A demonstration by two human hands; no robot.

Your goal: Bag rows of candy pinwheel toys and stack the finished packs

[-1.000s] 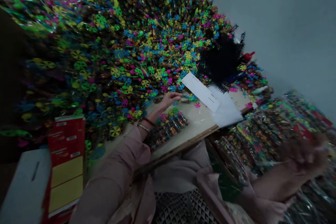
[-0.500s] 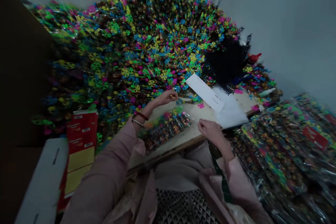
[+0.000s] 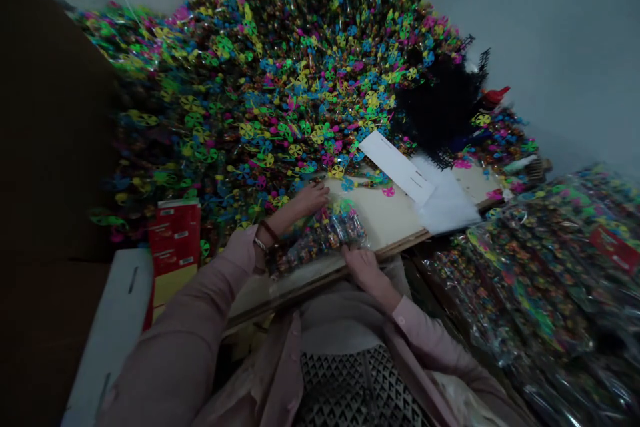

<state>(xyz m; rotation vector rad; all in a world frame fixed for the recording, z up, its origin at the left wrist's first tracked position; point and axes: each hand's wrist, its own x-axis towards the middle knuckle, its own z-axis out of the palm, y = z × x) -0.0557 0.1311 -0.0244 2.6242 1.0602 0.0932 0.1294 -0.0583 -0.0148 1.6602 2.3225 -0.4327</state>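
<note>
A clear plastic bag (image 3: 327, 240) packed with rows of small toys with colourful tops lies on the pale wooden board (image 3: 387, 217) before me. At the bag's upper side is my left hand (image 3: 311, 199), its fingers stretched out and slightly bent beside the pile of loose toys (image 3: 290, 100). My right hand (image 3: 363, 267) is closed at the lower right edge of the bag, its fingertips against the plastic. The left forearm covers the bag's left end. A few loose pinwheel-topped toys (image 3: 350, 184) lie on the board just beyond the bag.
A white card strip (image 3: 395, 163) rests on a stack of clear bags (image 3: 447, 203) at the board's right. Filled bags (image 3: 540, 273) are heaped at far right. Red cards (image 3: 175, 237) and a white carton piece (image 3: 117, 320) are at left. Black netting (image 3: 435, 107) lies on the pile.
My right hand has moved left from the bare board to the bag's lower edge. My left hand has come down slightly and left, its fingers less curled. The view has shifted slightly.
</note>
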